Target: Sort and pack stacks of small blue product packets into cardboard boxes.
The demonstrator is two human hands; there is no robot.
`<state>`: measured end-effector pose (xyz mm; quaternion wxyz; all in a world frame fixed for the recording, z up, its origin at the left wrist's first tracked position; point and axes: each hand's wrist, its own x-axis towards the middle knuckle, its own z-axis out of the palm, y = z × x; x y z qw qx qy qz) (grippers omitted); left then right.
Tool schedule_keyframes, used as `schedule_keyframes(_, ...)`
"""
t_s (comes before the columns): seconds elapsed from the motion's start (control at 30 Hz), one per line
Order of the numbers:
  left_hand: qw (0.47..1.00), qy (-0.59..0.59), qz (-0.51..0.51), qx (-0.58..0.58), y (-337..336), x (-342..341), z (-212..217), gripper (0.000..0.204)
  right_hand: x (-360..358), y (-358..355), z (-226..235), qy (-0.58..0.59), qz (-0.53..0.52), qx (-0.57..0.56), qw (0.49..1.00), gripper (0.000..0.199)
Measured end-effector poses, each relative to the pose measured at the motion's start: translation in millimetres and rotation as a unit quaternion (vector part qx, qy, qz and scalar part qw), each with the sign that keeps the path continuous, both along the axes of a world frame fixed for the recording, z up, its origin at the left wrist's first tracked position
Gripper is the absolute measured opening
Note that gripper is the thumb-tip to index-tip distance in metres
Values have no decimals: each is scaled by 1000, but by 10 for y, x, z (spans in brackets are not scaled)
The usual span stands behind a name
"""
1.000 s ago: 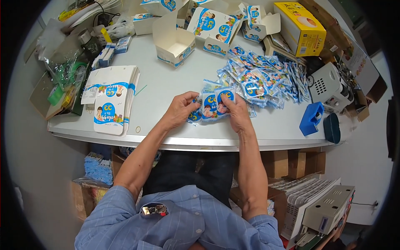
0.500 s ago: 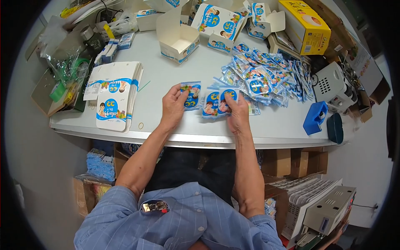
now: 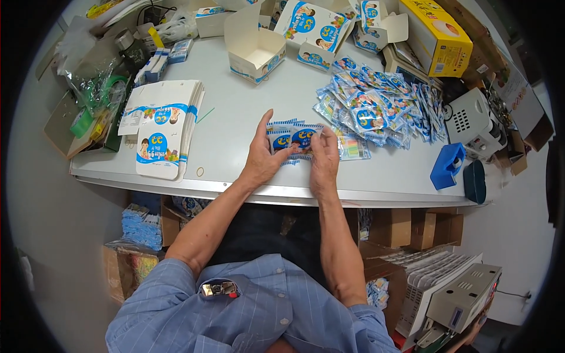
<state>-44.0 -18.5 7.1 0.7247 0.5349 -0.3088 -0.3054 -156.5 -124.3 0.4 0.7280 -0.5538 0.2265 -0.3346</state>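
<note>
Over the near middle of the table, both my hands close in on a small batch of blue-and-white printed sachets [image 3: 299, 134]. My left hand [image 3: 262, 157] grips their left side, its thumb lying across the front and a finger raised along the edge. From the right, my right hand [image 3: 325, 160] has its fingers curled over the sachets' other side. The batch looks stacked and side by side; how many there are I cannot tell. To the right lies a big loose heap of matching sachets [image 3: 371, 112], with one sachet [image 3: 355, 148] lying by my right fingers.
Flat printed cartons [image 3: 159, 138] are stacked at the left. An open carton [image 3: 253, 62] stands at the back, beside other cartons [image 3: 315, 26]. A yellow box [image 3: 436, 38], a white device [image 3: 475, 123] and a blue tape dispenser [image 3: 447, 166] occupy the right side.
My hands have come together: the sachet in my left hand and the pair in my right now form one batch. The right hand moved left, and the left hand opened round the batch's side.
</note>
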Motion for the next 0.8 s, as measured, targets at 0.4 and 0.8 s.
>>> schedule_keyframes(0.4,994,-87,-25,65,195,-104,-95,61,-56,415,62,-8,108,-89,990,71)
schedule_keyframes(0.8,995,-68,18,73,204,-91,-97,37,-524,-474,326,525,-106,-543,647,61)
